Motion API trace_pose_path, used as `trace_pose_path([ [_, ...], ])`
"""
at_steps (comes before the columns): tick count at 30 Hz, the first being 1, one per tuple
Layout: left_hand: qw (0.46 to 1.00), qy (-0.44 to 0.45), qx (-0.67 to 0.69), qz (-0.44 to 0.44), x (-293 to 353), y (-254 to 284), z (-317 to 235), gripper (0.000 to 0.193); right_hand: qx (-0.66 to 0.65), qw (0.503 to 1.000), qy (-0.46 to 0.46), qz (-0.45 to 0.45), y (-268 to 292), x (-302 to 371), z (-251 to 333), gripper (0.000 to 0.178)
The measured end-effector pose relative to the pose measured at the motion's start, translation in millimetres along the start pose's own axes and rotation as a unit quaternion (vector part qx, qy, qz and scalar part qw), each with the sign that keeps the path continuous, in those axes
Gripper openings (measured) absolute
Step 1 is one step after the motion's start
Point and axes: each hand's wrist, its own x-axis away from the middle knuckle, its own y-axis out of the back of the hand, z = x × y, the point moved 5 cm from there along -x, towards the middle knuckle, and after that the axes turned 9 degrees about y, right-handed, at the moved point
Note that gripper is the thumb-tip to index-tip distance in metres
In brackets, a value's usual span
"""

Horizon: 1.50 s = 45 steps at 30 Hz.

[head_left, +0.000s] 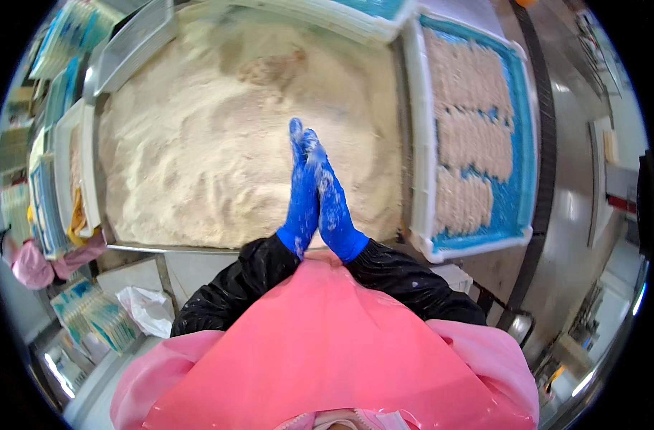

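Both hands wear blue gloves dusted with pale powder and meet palm to palm over a wide tray (148,193) of cream-coloured breading powder. My left hand (300,197) is on the left side, its straight fingers pointing away from me. My right hand (332,204) lies against it, fingers also straight and held together. Whatever may be between the palms is hidden. Beyond the fingertips, a small heap of pinkish, powder-coated pieces (273,69) rests on the breading. Wet black sleeves cover both forearms.
On the right, a white-rimmed crate (433,247) lined with blue holds three blocks of coated strips (474,136). Another white crate (341,18) stands at the far edge. Clear plastic bins (137,46) and a white tub (87,161) line the left side, near stacked trays (94,315).
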Motion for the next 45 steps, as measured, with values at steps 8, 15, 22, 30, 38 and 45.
trace_pose_path([
  [8,0.996,0.052,-0.055,0.042,8.2,-104.1,28.3,0.061,-0.344,0.915,-0.059,-0.203,215.5,33.2,85.6,0.049],
  [15,0.990,-0.011,-0.133,-0.041,-3.8,-63.1,54.1,0.058,0.289,0.952,-0.026,-0.096,426.5,87.9,114.2,0.051],
  [22,0.988,-0.027,-0.089,-0.121,10.7,11.8,48.9,0.059,0.350,0.929,-0.051,-0.108,426.4,91.2,99.6,0.046],
  [30,0.919,-0.106,-0.284,-0.252,7.0,153.3,46.1,0.052,0.006,1.000,-0.012,0.012,134.2,9.8,54.7,0.037],
  [38,0.927,-0.080,-0.273,-0.244,-51.7,188.4,51.4,0.051,0.374,0.923,0.074,-0.050,57.7,-53.8,-147.7,0.031],
  [45,0.881,0.235,0.411,-0.004,-62.5,176.0,114.6,0.049,0.386,0.890,0.129,0.203,-69.3,-31.5,-126.4,0.042],
])
